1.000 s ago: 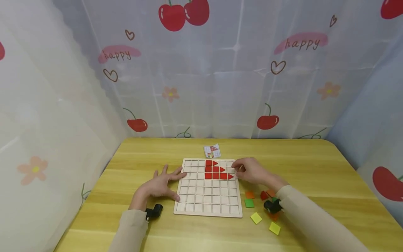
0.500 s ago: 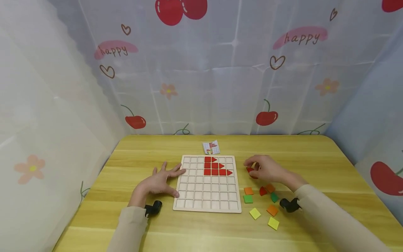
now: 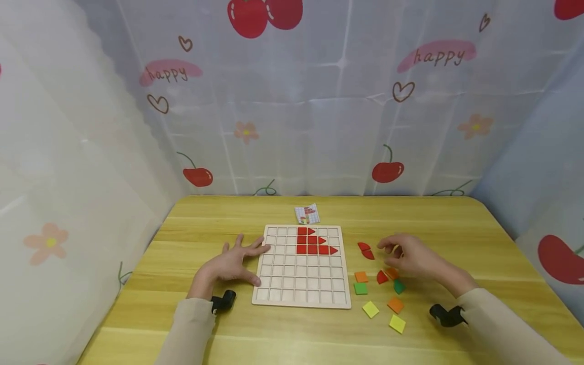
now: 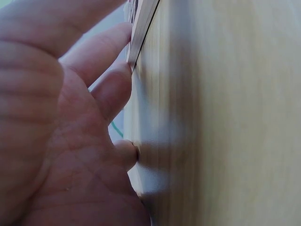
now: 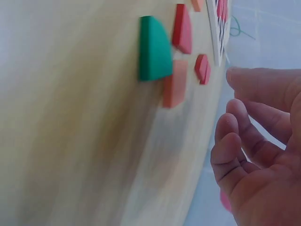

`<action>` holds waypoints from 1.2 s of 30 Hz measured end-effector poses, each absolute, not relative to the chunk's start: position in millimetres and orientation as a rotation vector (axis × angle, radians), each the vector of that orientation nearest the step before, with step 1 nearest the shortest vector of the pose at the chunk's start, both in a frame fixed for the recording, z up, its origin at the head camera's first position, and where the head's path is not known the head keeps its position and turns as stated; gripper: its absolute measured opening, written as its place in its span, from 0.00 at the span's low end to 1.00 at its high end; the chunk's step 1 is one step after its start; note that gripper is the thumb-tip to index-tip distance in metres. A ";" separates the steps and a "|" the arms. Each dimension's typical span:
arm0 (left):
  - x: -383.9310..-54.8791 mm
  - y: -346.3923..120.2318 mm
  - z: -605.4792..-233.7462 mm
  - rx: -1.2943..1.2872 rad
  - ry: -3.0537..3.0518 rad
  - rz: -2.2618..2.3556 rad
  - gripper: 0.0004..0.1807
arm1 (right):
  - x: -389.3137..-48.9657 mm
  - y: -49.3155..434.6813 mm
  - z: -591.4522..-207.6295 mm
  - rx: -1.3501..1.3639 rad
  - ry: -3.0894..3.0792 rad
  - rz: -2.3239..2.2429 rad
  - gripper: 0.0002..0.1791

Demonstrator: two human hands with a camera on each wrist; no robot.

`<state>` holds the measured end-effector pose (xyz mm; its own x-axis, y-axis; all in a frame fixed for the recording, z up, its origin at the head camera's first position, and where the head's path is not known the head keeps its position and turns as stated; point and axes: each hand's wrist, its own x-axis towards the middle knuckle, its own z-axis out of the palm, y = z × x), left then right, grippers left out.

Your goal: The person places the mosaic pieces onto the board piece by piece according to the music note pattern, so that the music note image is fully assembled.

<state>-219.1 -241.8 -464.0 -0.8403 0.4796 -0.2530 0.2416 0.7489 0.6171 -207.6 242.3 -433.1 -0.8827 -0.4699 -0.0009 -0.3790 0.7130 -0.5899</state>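
Observation:
A pale wooden grid board (image 3: pixel 292 281) lies flat on the table. In its upper rows sit red square tiles (image 3: pixel 301 240) and red pointed tiles (image 3: pixel 333 250). My left hand (image 3: pixel 230 262) spreads its fingers along the board's left edge, thumb and fingertips touching it; the left wrist view shows fingertips at the board's side. To the right of the board, my right hand (image 3: pixel 412 256) hovers with loosely bent fingers and nothing in them, as the right wrist view confirms. Two red rounded pieces (image 3: pixel 366 251) lie just left of its fingertips.
Below the right hand lie orange tiles (image 3: pixel 395 305), yellow tiles (image 3: pixel 397 324), a light green tile (image 3: pixel 361 288), a dark green rounded piece (image 5: pixel 156 49) and a red rounded piece (image 3: pixel 381 277). A small printed pattern card (image 3: pixel 307 214) sits behind the board. Curtains surround the table.
My right hand has moved from the board's right edge out to the right, past the two red rounded pieces, which are now uncovered. My left hand stays at the board's left edge.

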 end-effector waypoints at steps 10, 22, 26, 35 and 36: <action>-219.7 -243.9 -466.0 0.538 2.557 0.804 0.52 | -196.8 252.8 -448.6 -0.540 2.770 -0.851 0.17; -222.5 -243.0 -470.2 0.536 2.555 0.806 0.53 | -193.3 255.4 -450.8 -0.557 2.785 -0.799 0.15; -223.0 -241.9 -470.1 0.536 2.559 0.802 0.53 | -193.8 260.9 -449.5 -0.571 2.802 -0.775 0.17; -224.0 -241.3 -470.3 0.527 2.558 0.803 0.53 | -195.9 267.9 -450.9 -0.617 2.824 -0.726 0.16; -223.9 -241.3 -470.2 0.526 2.559 0.802 0.53 | -195.9 267.2 -451.4 -0.620 2.831 -0.718 0.16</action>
